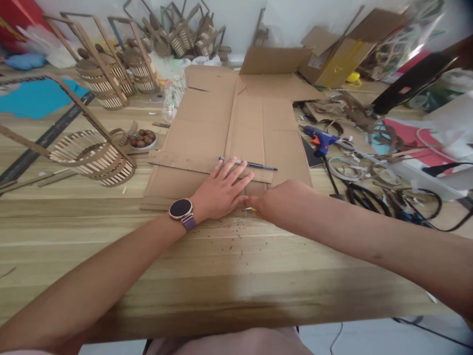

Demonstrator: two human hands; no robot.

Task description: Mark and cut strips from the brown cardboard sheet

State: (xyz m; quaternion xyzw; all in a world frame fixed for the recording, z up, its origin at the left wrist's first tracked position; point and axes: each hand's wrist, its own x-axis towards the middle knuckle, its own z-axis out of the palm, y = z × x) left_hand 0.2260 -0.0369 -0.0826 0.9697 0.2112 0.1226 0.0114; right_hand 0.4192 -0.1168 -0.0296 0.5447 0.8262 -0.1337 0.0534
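Note:
My left hand (221,192), with a watch (181,209) on the wrist, lies flat with fingers spread on a flattened cardboard box (207,118). Its fingertips reach over a cardboard strip (185,161) and touch or nearly touch a dark pen (258,165) lying there. Beside it, at the near edge of the cardboard, my right hand (275,199) is closed with its knuckles up. A small yellow and white tip (251,209) shows by its fingers; the rest of that object is hidden. The hands meet near the left thumb.
Woven baskets with handles (96,158) stand at the left, near a bowl of brown nuts (142,139). At the right lie a blue glue gun (320,140), black cables (365,197) and brown strips (347,111). An open carton (338,59) stands behind. Dark crumbs dot the wooden table (185,286).

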